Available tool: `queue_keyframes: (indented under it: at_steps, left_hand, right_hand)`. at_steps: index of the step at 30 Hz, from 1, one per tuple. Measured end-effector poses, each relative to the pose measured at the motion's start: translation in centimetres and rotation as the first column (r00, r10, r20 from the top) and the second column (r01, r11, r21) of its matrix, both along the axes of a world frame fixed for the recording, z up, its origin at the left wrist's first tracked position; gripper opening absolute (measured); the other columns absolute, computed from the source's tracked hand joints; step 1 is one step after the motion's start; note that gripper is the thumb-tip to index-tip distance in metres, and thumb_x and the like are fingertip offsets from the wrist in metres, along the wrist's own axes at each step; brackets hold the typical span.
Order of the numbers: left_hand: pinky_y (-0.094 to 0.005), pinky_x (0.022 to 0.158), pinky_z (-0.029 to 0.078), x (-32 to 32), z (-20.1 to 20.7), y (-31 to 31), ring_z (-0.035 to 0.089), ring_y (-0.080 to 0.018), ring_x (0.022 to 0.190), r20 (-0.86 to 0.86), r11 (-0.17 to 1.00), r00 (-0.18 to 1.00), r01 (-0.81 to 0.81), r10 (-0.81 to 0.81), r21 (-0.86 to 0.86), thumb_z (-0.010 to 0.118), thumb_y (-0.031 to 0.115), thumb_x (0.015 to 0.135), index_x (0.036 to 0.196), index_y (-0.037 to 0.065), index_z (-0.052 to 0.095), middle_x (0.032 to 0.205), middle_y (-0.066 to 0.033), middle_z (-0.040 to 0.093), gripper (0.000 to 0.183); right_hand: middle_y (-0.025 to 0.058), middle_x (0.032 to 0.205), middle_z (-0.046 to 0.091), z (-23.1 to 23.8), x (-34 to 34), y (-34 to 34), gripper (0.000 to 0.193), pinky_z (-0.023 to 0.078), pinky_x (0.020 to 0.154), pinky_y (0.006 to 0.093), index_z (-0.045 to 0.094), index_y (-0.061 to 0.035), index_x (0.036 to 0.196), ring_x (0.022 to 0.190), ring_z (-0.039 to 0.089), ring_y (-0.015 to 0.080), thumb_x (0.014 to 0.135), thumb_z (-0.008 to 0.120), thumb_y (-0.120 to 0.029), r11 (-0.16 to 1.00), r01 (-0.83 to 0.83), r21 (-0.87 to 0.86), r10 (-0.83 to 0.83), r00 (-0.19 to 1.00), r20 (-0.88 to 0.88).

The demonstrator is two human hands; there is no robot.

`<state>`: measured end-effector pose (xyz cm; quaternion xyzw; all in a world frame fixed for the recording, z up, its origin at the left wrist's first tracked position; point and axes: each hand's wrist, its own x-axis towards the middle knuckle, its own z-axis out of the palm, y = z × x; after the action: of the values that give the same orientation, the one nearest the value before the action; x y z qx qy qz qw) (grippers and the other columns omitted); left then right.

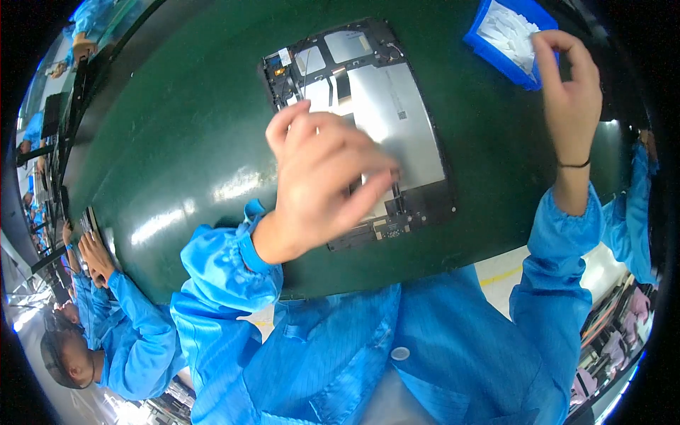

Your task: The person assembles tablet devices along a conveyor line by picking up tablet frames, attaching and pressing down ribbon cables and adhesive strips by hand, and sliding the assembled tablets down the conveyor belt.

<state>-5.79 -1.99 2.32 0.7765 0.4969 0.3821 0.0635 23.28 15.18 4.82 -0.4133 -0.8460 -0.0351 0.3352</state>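
Note:
A tablet-like panel (pixel 418 134) lies on the green table, its silver plates, black frame, and thin cables showing. Over its left and lower middle hovers my left hand (pixel 319 177), a little blurred, thumb apart from the loosely bent fingers. I see nothing in that hand, which hides part of the panel. At the upper right, my right hand (pixel 572 99) is at the edge of a blue bin (pixel 489 53) with many small white strips (pixel 508 32) in it. Its thumb and finger meet in a pinch over the strips; whatever is between the tips cannot be made out.
The green work table (pixel 184 134) curves around the panel, bright reflections on its left side. A co-worker (pixel 106 340) in blue and a dark cap sits at the left, hands on a dark flat device (pixel 90 227). A blue sleeve (pixel 630 227) shows at the far right.

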Motion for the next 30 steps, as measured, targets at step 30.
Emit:
queue_keyframes:
  at_steps: [30]
  left_hand:
    - [-0.0412, 0.1, 0.031, -1.5, -2.4, 0.6, 0.056, -0.0196, 0.083, 0.023, 0.986, 0.996, -0.083, 0.087, -0.142, 0.08, 0.022, 0.072, 0.077, 0.012, 0.068, 0.077, 0.0001, 0.06, 0.017]
  right_hand:
    - [-0.0017, 0.096, 0.065, -3.3, -8.3, -13.4, 0.018, 0.045, 0.084, 0.0396, 0.07, -0.014, 0.087, 0.094, 0.059, 0.0215, 0.069, 0.075, -0.014, 0.774, -0.569, -0.277, 0.591, 0.807, -0.007]
